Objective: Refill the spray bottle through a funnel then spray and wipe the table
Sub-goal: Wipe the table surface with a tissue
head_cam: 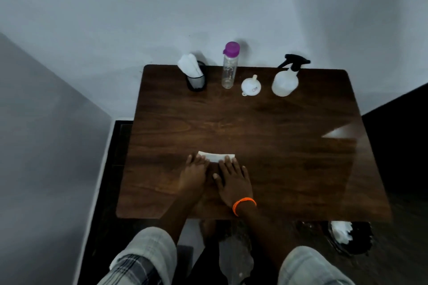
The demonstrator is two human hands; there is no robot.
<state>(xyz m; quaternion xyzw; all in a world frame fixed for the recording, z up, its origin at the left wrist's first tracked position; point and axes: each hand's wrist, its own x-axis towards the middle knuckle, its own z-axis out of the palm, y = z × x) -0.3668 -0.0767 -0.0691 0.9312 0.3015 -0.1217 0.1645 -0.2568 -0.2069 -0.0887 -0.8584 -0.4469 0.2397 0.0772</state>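
Left hand (pixel 194 174) and right hand (pixel 232 179), fingers flat, press a folded white tissue (pixel 215 156) on the table (pixel 289 146).

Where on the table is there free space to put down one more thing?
The wide middle of the table is bare, between the back row and both hands. The right half beside the right hand is bare too. The back edge is crowded: tissue holder, water bottle, funnel, spray bottle. The hands press a folded tissue.
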